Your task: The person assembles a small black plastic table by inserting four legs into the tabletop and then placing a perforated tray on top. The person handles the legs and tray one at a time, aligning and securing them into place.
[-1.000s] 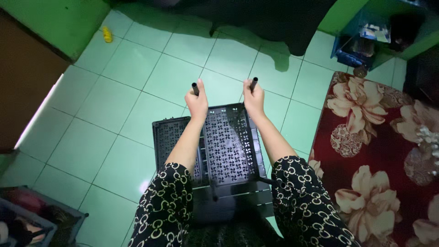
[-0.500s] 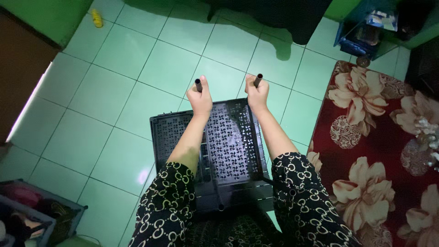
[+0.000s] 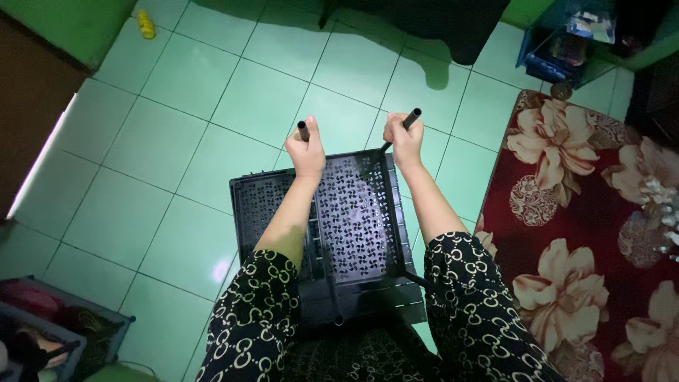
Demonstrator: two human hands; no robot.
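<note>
Two hands grip two thin black rods, one each, above a black perforated plastic shelf panel (image 3: 357,219). The left hand (image 3: 309,151) is closed in a fist around the left rod (image 3: 303,130), whose dark tip pokes up out of the top of the fist. The right hand (image 3: 404,143) is likewise curled shut around the right rod (image 3: 406,124), which leans outward to the right and runs down from the fist toward the panel's far right corner. Both forearms reach forward over the panel, which lies roughly flat on the floor between the person's knees, with a second, similar black grid panel (image 3: 265,212) showing beneath it on the left. Sleeves and trousers carry a black fabric with a pale ring pattern. Under everything lies a floor of pale green tiles (image 3: 177,141). To the right, a dark red rug (image 3: 601,233) with large cream flowers covers the floor. A small yellow object (image 3: 146,24) sits far off near the green wall, and a blue crate (image 3: 562,46) stands at the upper right.
</note>
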